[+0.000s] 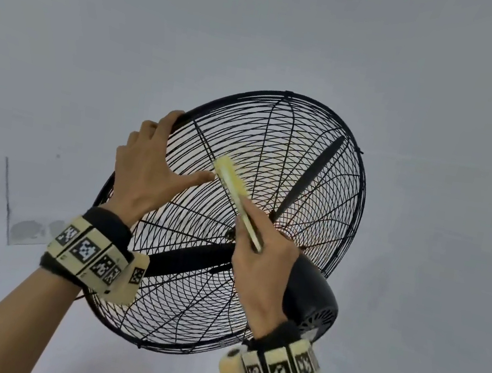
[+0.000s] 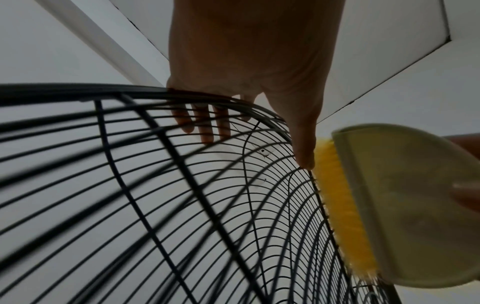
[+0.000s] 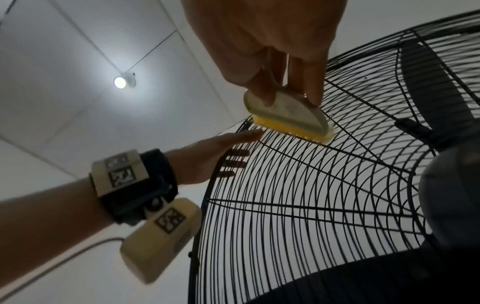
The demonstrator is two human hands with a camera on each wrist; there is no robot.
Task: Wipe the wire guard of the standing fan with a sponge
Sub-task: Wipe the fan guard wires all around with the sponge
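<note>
Head view: curved black wire guard (image 1: 299,169), yellow-bristled sponge (image 1: 232,184).

Even daylight-grey head view; dim, backlit wrist views

A ceiling lamp (image 3: 120,82) glows with a soft halo in the right wrist view, leaving the right hand (image 3: 265,39) and left hand (image 2: 249,47) as dark silhouettes. The wire guard (image 2: 109,164) smears with blur near the lens, its wires bowing at the edges. The sponge (image 1: 232,184) looks slightly motion-blurred.

Plain pale wall (image 1: 135,21), white panelled ceiling (image 3: 64,51) with seams, one lit round lamp (image 3: 120,82)
</note>
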